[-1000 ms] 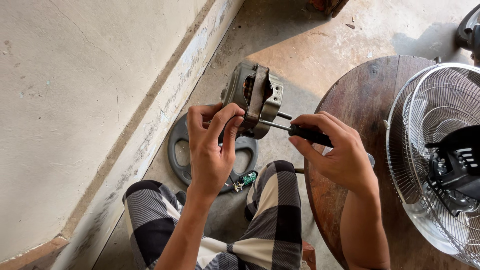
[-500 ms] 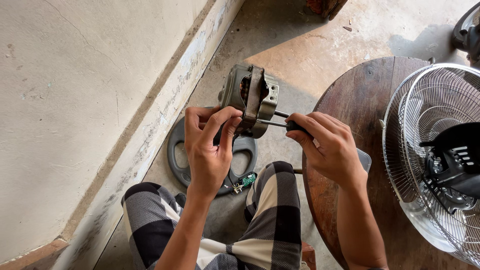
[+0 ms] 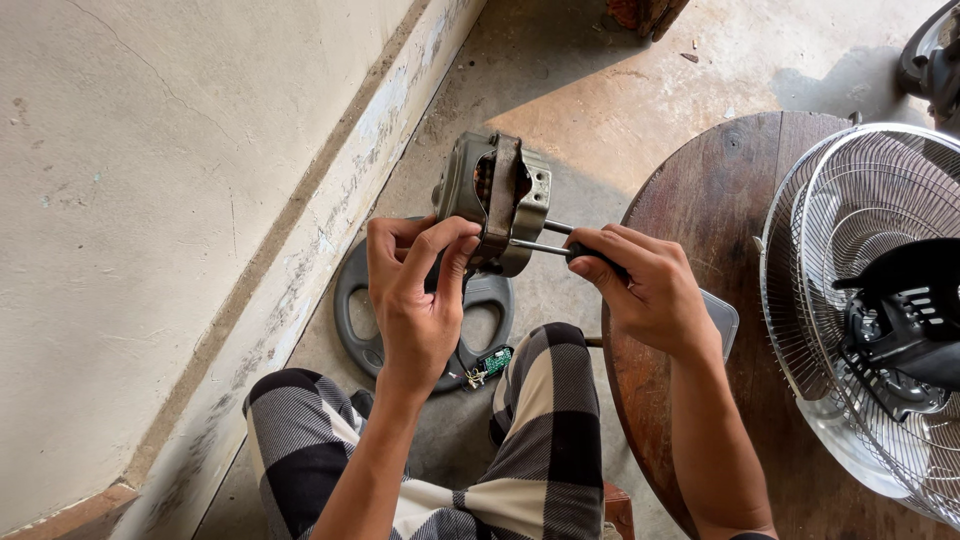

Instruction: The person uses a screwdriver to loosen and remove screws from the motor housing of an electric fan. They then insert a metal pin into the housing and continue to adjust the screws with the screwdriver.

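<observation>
My left hand point(image 3: 415, 295) grips a grey metal fan motor point(image 3: 490, 195) from below, holding it up over my knees. The motor's housing has a metal band across its front and copper windings showing inside. My right hand point(image 3: 640, 285) is shut on the dark handle of a screwdriver point(image 3: 545, 245), whose thin metal shaft reaches left and touches the motor's right side.
A round dark wooden table point(image 3: 720, 230) stands on the right with a wire fan guard and black fan part point(image 3: 880, 310) lying on it. A dark plastic ring-shaped cover point(image 3: 350, 315) and a small green circuit board point(image 3: 492, 362) lie on the concrete floor by the wall point(image 3: 150, 200).
The view has shifted slightly. My right hand has slid the screwdriver a little leftward along the motor; my left hand keeps the same hold on the motor.
</observation>
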